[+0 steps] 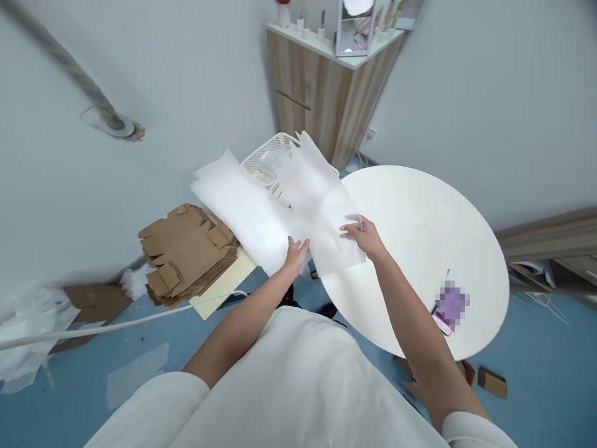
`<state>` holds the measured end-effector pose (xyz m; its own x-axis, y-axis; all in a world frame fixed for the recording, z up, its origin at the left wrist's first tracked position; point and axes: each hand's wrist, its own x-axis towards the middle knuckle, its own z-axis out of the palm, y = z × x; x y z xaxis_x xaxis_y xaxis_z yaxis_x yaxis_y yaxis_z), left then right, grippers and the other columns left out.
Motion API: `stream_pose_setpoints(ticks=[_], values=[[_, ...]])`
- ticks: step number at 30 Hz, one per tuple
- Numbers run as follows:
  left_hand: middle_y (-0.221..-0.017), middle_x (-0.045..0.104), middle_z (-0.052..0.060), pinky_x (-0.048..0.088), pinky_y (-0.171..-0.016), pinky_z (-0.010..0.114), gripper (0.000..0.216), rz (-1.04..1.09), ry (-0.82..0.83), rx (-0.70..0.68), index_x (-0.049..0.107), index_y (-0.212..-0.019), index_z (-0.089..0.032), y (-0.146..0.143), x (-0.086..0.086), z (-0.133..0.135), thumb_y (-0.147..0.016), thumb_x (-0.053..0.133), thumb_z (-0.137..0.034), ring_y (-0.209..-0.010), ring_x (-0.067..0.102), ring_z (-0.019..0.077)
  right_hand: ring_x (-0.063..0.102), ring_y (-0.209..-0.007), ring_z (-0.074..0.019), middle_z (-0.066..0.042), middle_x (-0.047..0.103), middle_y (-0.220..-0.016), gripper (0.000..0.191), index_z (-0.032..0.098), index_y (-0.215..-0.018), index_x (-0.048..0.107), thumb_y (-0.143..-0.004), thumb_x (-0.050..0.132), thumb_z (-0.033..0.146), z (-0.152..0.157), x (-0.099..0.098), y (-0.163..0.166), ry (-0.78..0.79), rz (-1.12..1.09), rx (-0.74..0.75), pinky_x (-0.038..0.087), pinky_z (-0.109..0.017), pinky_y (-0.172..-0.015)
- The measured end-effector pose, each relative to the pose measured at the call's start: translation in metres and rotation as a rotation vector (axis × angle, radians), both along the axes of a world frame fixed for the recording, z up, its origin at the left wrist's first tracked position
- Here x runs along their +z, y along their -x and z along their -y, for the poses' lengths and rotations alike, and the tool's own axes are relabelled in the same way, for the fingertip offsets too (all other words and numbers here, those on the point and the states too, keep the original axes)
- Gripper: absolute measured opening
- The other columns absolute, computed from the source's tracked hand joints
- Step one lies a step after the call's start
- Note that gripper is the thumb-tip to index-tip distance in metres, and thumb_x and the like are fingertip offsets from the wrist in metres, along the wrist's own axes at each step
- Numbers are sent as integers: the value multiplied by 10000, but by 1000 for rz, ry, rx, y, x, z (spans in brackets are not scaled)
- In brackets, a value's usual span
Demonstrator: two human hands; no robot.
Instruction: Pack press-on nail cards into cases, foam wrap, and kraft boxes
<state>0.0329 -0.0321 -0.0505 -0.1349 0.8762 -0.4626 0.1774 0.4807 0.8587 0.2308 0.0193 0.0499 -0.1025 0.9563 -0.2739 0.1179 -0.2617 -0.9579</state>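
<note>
My right hand [366, 238] grips the right edge of a thin, translucent white packing foam sheet [321, 199], thumb on one side and fingers showing through the material. The sheet slants over a white plastic basket [268, 152] and the near rim of the round table. Left of it lies a stack of similar white foam sheets [247, 208]. At that stack's near right end is my left hand [296, 254], its thumb and fingers spread apart; whether it touches the stack I cannot tell.
Flattened brown cardboard boxes [186, 249] are piled at left, beside a white cable [140, 325]. A phone-like object [442, 323], partly pixelated, lies on the round white table [410, 211]. Behind stands a wooden cabinet [312, 81] bearing a mirror [354, 31].
</note>
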Motion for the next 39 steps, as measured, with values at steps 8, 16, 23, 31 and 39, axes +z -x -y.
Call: stream_pose_setpoints(ticks=[8, 16, 23, 31, 39], values=[[-835, 665, 49, 482, -747, 275, 767, 91, -105, -191, 235, -1363, -147, -93, 7, -11, -726, 644, -267, -725, 642, 128, 649, -677, -150, -56, 660, -877, 323, 191, -1016, 502, -726, 546, 328, 92, -41, -105, 120, -111, -525, 512, -341, -719], [-915, 644, 37, 468, -680, 237, 768, -170, -109, -537, 177, -1387, -195, -151, -1, 2, -753, 606, -256, -663, 630, 108, 601, -615, -135, -10, 599, -839, 429, 186, -1104, 469, -709, 482, 353, 174, -93, -167, 191, 300, -691, 450, -260, -563], [-1194, 533, 101, 458, -702, 270, 778, -337, -100, -650, 128, -1395, -240, -164, -12, 10, -763, 581, -208, -625, 611, 96, 590, -778, -175, -26, 627, -862, 533, 188, -1270, 340, -753, 434, 277, 196, -123, -171, 283, 543, -591, 434, -281, -681], [-1324, 421, 140, 394, -862, 360, 774, -731, -321, -911, 76, -1407, -177, -155, -22, 6, -778, 524, -240, -1118, 485, 253, 509, -1029, -253, -129, 554, -1122, 617, 155, -1351, 244, -776, 441, 263, 191, -138, -153, 190, 867, -530, 396, -365, -825], [-1455, 217, 105, 54, -1039, 524, 810, -906, -633, -1407, 313, -1350, -219, -164, -18, -3, -666, 568, -571, -1336, 89, 340, 144, -1327, -290, -110, 244, -1441, 627, 208, -1299, 334, -734, 547, 380, 193, -131, -171, 62, 1163, -24, 165, -495, -997]])
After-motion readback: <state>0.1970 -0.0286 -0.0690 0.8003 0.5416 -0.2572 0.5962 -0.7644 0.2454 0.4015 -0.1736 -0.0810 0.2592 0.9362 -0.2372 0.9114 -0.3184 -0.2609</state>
